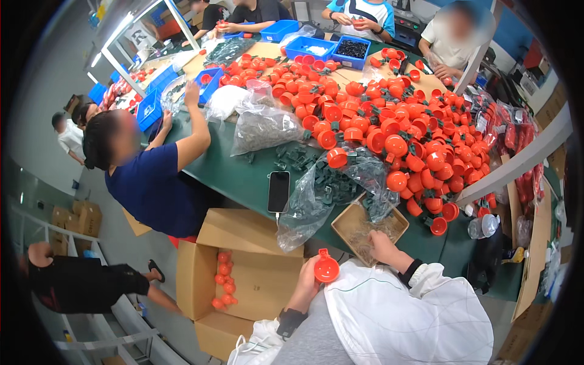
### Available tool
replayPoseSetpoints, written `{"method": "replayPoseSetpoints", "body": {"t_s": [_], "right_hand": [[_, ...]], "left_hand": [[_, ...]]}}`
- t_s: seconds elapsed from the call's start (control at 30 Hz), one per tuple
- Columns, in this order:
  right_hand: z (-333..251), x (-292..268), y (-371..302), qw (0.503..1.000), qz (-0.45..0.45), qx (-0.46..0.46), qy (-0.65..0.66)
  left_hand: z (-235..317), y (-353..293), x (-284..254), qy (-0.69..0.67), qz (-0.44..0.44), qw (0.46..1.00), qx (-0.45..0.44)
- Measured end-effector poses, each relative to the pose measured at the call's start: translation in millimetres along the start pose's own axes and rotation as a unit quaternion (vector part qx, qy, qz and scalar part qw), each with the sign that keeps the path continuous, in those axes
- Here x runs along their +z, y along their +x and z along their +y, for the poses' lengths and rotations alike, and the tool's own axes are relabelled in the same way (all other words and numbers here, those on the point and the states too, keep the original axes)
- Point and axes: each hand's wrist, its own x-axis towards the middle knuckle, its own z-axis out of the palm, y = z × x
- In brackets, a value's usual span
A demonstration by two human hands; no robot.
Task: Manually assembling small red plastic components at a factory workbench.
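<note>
My left hand [308, 281] holds an orange plastic cup [326, 267] with a short handle, just off the near edge of the green table [243, 176]. My right hand [383, 244] reaches into a small open cardboard box [360, 226] of thin wire pieces at the table's near edge; its fingers are partly hidden in the box. Beside the box lies a clear bag of dark green plastic parts [331, 185]. A large heap of orange cups [401, 131] covers the right and far side of the table.
A black phone [278, 191] lies on the table near its edge. A big open carton [243, 267] with several orange cups stands on the floor to my left. A person in dark blue [152, 176] works at the left; others sit at the far side with blue bins [316, 45].
</note>
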Motion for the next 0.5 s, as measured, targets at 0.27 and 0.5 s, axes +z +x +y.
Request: {"method": "replayPoseSetpoints", "body": {"t_s": [0.27,0.5], "right_hand": [[-1,-64,0,0.962,-0.029,0.135,0.235],[-43,-91,3,0.87,-0.03,0.068,0.488]], "left_hand": [[19,-19,39,0.033,-0.014,0.997,0.062],[13,-20,52,0.174,-0.001,0.972,0.161]]}}
